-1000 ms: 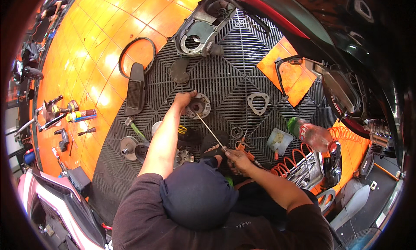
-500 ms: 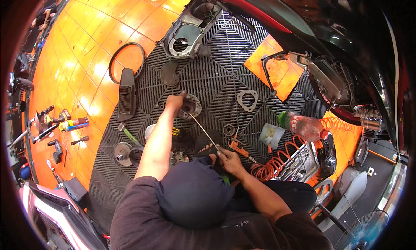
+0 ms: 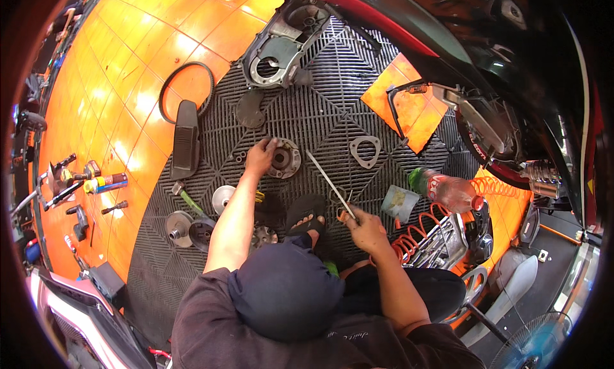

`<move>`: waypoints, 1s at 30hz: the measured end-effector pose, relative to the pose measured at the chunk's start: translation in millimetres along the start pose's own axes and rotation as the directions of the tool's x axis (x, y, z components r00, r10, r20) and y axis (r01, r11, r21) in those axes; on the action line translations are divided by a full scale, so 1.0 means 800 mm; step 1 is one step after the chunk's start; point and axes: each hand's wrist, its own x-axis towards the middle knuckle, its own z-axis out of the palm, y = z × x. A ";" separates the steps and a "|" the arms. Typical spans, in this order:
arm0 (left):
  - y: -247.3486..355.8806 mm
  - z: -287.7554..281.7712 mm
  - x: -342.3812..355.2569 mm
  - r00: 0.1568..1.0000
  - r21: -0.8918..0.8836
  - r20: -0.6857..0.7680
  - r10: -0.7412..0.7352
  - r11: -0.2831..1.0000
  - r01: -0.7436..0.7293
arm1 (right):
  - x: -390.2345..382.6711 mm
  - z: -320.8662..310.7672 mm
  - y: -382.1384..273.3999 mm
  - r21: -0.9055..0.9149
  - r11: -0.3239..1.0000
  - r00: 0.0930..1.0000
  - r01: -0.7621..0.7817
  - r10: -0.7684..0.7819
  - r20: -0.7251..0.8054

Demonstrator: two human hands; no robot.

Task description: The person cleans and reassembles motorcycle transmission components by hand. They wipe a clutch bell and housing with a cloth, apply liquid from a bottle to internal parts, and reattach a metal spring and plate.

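Note:
On the ribbed black mat lies a round, flanged metal part [image 3: 293, 167] with a hole in its middle. The fingers of my left hand [image 3: 259, 158] are closed on its left rim. My right hand [image 3: 369, 232] is closed around a long, thin metal rod [image 3: 327, 178], whose tip points up and left, apart from the round part. The rod's lower end is hidden in the hand. Right at those fingers shows the orange body of an air blow gun [image 3: 346, 215]; whether I also grip it I cannot tell.
A three-holed gasket [image 3: 365, 152], a grey casing [image 3: 276, 58], a drive belt [image 3: 167, 90] and a black slatted part [image 3: 186, 138] lie around. To the right are a plastic bottle [image 3: 448, 191], coiled red hose [image 3: 404, 246] and a tool tray [image 3: 451, 241]. A motorcycle stands beyond.
My right hand has moved right with the rod, drawing its tip away from the round part to beside the air blow gun. My left hand stays at the round part's rim.

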 end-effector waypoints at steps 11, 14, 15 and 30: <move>0.053 0.013 -0.057 0.960 0.544 0.105 0.259 0.793 -0.273 | 0.037 -0.028 -0.014 -0.312 0.913 0.965 0.261 -0.252 0.072; 0.048 0.012 -0.059 0.967 0.577 0.154 0.204 0.776 -0.256 | 0.029 -0.037 -0.037 -0.394 0.896 0.979 0.203 -0.180 0.094; 0.042 0.015 -0.056 0.965 0.576 0.153 0.215 0.773 -0.264 | 0.025 -0.040 -0.045 -0.419 0.890 0.984 0.179 -0.152 0.097; 0.009 -0.004 -0.025 0.850 0.460 0.308 0.426 0.716 -0.525 | 0.131 -0.105 -0.019 -0.520 0.635 0.820 0.571 -0.421 0.387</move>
